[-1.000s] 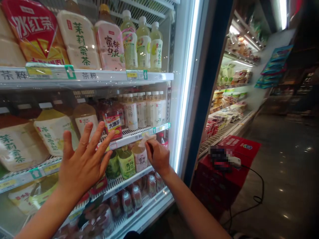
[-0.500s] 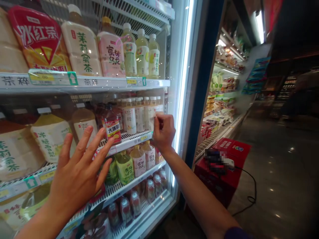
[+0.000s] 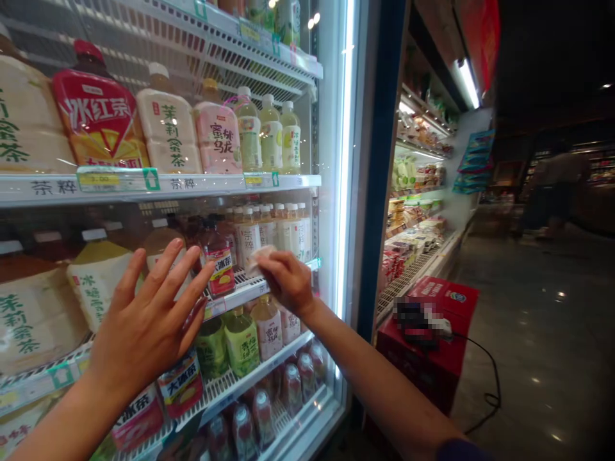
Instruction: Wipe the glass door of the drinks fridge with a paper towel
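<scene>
My right hand (image 3: 291, 282) is closed around a crumpled whitish tissue or cloth (image 3: 262, 257), its edge sticking out past the fingertips. It is held in front of the middle shelf of a lit drinks fridge, before small white-capped tea bottles (image 3: 291, 232). My left hand (image 3: 144, 317) is open, fingers spread and palm toward the fridge, apparently on the glass front; contact cannot be made out for certain. Beside its fingertips, behind the glass, stands a dark bottle with a red label (image 3: 221, 259). A large yellow-green bottle (image 3: 93, 278) is partly hidden by that hand.
The fridge's bright light strip (image 3: 343, 192) runs down its right edge. To the right, a red box (image 3: 442, 298) carries a blurred-out device with a black cable (image 3: 497, 384). An open chilled display (image 3: 418, 218) stands beyond it. A person (image 3: 555, 186) is in the dim background.
My right hand has moved left and a little down, and the tissue or cloth now shows more clearly. My left hand keeps its spread pose. The view has tilted slightly upward.
</scene>
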Motion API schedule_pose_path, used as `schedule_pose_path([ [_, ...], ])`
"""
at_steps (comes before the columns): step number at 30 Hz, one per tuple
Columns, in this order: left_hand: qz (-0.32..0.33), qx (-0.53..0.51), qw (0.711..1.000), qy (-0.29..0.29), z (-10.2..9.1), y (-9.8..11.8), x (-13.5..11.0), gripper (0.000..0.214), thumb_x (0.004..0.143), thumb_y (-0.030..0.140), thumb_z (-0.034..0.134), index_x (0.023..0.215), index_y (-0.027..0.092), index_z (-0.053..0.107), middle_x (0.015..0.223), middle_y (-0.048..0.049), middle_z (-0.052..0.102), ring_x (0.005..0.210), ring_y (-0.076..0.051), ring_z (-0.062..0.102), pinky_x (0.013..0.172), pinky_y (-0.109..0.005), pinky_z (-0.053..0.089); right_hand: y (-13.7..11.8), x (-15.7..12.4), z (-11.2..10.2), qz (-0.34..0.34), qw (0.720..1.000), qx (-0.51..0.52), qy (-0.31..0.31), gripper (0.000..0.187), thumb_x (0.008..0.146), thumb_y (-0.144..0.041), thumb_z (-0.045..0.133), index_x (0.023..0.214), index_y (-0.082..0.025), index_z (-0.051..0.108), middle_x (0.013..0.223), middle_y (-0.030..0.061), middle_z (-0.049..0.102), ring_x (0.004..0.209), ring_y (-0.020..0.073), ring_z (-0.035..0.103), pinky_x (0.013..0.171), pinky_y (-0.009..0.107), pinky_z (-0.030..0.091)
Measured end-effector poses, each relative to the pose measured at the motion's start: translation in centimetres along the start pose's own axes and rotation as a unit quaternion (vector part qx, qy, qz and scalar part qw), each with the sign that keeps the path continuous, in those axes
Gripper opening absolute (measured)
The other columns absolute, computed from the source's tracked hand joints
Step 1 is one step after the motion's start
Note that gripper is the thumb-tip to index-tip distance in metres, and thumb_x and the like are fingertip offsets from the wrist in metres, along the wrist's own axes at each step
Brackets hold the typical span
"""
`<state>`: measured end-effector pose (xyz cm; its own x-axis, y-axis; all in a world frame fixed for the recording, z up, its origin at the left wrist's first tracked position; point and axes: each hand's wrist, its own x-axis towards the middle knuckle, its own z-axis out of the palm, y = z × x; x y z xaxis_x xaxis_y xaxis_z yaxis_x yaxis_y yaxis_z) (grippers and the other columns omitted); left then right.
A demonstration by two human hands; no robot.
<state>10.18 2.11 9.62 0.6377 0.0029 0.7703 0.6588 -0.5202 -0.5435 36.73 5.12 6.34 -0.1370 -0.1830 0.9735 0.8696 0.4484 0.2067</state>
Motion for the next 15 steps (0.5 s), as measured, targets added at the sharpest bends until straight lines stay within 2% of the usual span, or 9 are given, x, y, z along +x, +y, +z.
schedule_pose_path([
  [2, 0.000, -0.002, 1.000, 0.003, 0.0, 0.1, 0.0, 0.067, 0.093, 0.032, 0.062, 0.155, 0.022, 0.040, 0.159, -0.0155, 0.045, 0.154, -0.030, 0.029, 0.130, -0.053, 0.017, -0.2, 0.2, 0.2, 0.073, 0.995, -0.024, 0.055, 0.014, 0.102, -0.023, 0.054, 0.109, -0.021, 0.065, 0.093, 0.0035, 0.062, 0.077, 0.0120, 0.062, 0.062, 0.022, 0.050],
  [3, 0.001, -0.002, 1.000, 0.005, 0.0, 0.2, 0.0, 0.065, 0.094, 0.032, 0.062, 0.155, 0.022, 0.041, 0.158, -0.0157, 0.045, 0.154, -0.030, 0.029, 0.130, -0.053, 0.017, -0.3, 0.3, 0.3, 0.093, 0.993, -0.030, 0.069, 0.014, 0.102, -0.022, 0.053, 0.109, -0.019, 0.065, 0.094, 0.0051, 0.062, 0.078, 0.0131, 0.062, 0.062, 0.023, 0.051],
  [4, 0.001, -0.003, 1.000, 0.007, -0.1, 0.2, 0.1, 0.064, 0.094, 0.032, 0.061, 0.154, 0.021, 0.042, 0.158, -0.0158, 0.045, 0.155, -0.030, 0.028, 0.130, -0.054, 0.017, -0.5, 0.3, 0.4, 0.081, 0.994, -0.028, 0.062, 0.014, 0.102, -0.020, 0.053, 0.109, -0.019, 0.065, 0.095, 0.0053, 0.063, 0.079, 0.0133, 0.062, 0.063, 0.024, 0.051],
  [7, -0.001, -0.005, 1.000, 0.011, 0.0, 0.1, 0.1, 0.062, 0.094, 0.031, 0.061, 0.153, 0.020, 0.044, 0.159, -0.0159, 0.044, 0.155, -0.030, 0.028, 0.130, -0.053, 0.017, -1.0, 0.3, 0.6, -0.079, 0.997, 0.009, -0.022, 0.015, 0.100, -0.020, 0.057, 0.111, -0.025, 0.066, 0.091, -0.0004, 0.065, 0.075, 0.0100, 0.062, 0.063, 0.021, 0.050],
  [8, 0.000, -0.004, 1.000, 0.011, 0.1, 0.1, 0.1, 0.062, 0.094, 0.031, 0.061, 0.153, 0.020, 0.044, 0.159, -0.0160, 0.044, 0.155, -0.030, 0.027, 0.130, -0.053, 0.016, -1.0, 0.5, 0.7, -0.109, 0.993, 0.012, -0.034, 0.015, 0.101, -0.021, 0.057, 0.111, -0.026, 0.066, 0.090, -0.0012, 0.066, 0.074, 0.0095, 0.062, 0.062, 0.021, 0.050],
  [9, 0.001, -0.003, 1.000, 0.012, 0.1, 0.1, 0.1, 0.062, 0.094, 0.031, 0.060, 0.153, 0.019, 0.044, 0.159, -0.0160, 0.043, 0.155, -0.030, 0.027, 0.131, -0.053, 0.016, -0.9, 0.9, 0.8, -0.099, 0.995, 0.006, -0.023, 0.015, 0.102, -0.021, 0.055, 0.112, -0.025, 0.065, 0.090, -0.0010, 0.065, 0.074, 0.0098, 0.062, 0.062, 0.021, 0.050],
  [12, 0.007, -0.003, 1.000, 0.012, 0.3, 0.2, 0.1, 0.061, 0.095, 0.031, 0.058, 0.153, 0.019, 0.043, 0.160, -0.0157, 0.042, 0.156, -0.029, 0.025, 0.131, -0.053, 0.016, -0.5, 2.3, 1.2, 0.052, 0.996, -0.032, 0.072, 0.012, 0.103, -0.023, 0.053, 0.109, -0.021, 0.063, 0.091, 0.0031, 0.064, 0.078, 0.0128, 0.062, 0.062, 0.024, 0.051],
  [13, 0.007, -0.004, 1.000, 0.012, 0.3, 0.2, 0.0, 0.061, 0.096, 0.032, 0.058, 0.154, 0.020, 0.043, 0.161, -0.0151, 0.041, 0.156, -0.029, 0.026, 0.131, -0.053, 0.016, -0.5, 2.8, 1.3, 0.062, 0.994, -0.032, 0.078, 0.011, 0.103, -0.022, 0.053, 0.109, -0.020, 0.063, 0.092, 0.0036, 0.064, 0.079, 0.0130, 0.062, 0.062, 0.024, 0.051],
  [15, -0.011, -0.005, 1.000, 0.016, 0.0, 0.2, 0.0, 0.063, 0.096, 0.032, 0.057, 0.156, 0.023, 0.039, 0.163, -0.0125, 0.038, 0.156, -0.029, 0.026, 0.131, -0.055, 0.011, -0.9, 3.6, 1.5, -0.016, 0.999, -0.013, 0.031, 0.013, 0.102, -0.021, 0.055, 0.112, -0.022, 0.063, 0.094, 0.0020, 0.065, 0.080, 0.0115, 0.063, 0.064, 0.023, 0.051],
])
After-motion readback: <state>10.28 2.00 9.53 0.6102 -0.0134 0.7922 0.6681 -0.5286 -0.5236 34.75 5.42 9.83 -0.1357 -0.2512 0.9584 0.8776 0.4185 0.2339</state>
